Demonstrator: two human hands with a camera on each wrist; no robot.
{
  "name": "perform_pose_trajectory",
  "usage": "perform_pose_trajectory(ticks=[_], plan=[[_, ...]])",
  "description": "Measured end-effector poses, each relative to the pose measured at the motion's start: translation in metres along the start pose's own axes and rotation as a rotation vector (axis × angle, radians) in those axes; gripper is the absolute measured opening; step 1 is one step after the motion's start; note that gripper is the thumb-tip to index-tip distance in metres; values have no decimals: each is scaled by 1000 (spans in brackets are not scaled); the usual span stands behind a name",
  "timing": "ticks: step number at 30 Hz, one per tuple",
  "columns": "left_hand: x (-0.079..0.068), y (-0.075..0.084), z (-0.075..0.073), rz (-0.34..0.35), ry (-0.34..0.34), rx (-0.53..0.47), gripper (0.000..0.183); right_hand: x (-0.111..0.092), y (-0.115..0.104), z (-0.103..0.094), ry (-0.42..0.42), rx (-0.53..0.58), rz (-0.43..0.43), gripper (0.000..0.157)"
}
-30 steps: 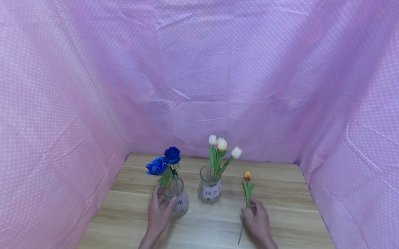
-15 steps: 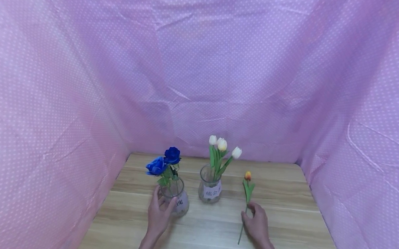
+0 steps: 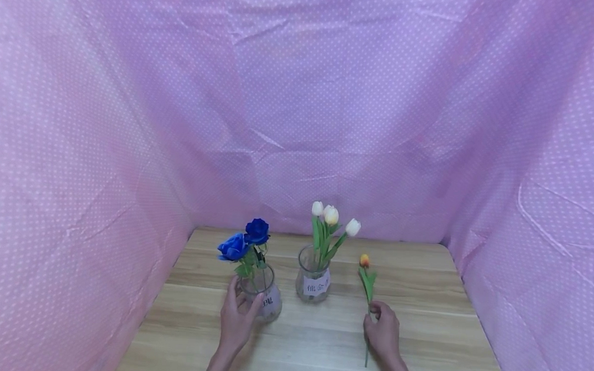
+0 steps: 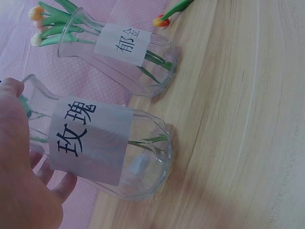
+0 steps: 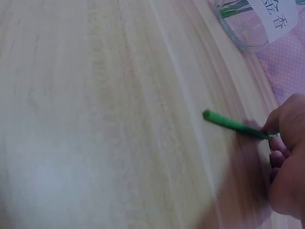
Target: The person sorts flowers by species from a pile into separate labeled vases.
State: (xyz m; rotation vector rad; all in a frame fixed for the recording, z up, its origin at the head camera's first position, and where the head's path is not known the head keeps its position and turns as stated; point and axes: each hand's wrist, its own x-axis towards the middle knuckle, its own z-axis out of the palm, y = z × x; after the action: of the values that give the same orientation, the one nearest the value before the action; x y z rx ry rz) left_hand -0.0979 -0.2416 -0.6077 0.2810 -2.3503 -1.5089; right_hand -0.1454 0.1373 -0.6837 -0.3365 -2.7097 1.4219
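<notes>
On the left, my left hand point(image 3: 237, 318) grips a clear glass vase point(image 3: 270, 311) from its near left side, thumb and fingers around the upper part. Two blue roses point(image 3: 233, 247) stand in that vase, and a paper label point(image 4: 93, 143) with dark characters is stuck to its front. My right hand point(image 3: 385, 334) pinches the stem of a single orange-and-yellow tulip point(image 3: 365, 261) between thumb and fingers. The flower points toward the back of the table. In the right wrist view, the cut end of the green stem point(image 5: 228, 122) sticks out past the fingers, close over the wood.
Between the hands and farther back stands a second labelled glass vase point(image 3: 304, 288) holding several white tulips point(image 3: 331, 215). The wooden table point(image 3: 315, 347) is enclosed by pink dotted cloth point(image 3: 300, 108) at the back and both sides.
My right hand has closed in on the tulip stem. The tulip has turned slightly, its flower shifting left and its stem end right. My left hand and both vases stay put.
</notes>
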Motion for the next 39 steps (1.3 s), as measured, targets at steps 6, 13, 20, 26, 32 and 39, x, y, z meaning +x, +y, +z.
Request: perform_pose_trajectory(ticks=[6, 13, 20, 26, 32, 39], plan=[[0, 1, 0, 8, 7, -6, 89, 4, -1, 3, 29, -14, 22, 40], [-1, 2, 0, 14, 11, -15, 89, 8, -1, 4, 64, -7, 49, 36], [-1, 2, 0, 10, 11, -13, 90, 9, -2, 3, 103, 10, 24, 32], [-1, 1, 0, 10, 11, -14, 90, 8, -5, -3, 99, 39, 20, 30], [-1, 0, 0, 11, 9, 0, 90, 8, -5, -9, 49, 54, 43, 31], [-2, 0, 0, 11, 4, -2, 91, 9, -4, -14, -16, 87, 73, 30]])
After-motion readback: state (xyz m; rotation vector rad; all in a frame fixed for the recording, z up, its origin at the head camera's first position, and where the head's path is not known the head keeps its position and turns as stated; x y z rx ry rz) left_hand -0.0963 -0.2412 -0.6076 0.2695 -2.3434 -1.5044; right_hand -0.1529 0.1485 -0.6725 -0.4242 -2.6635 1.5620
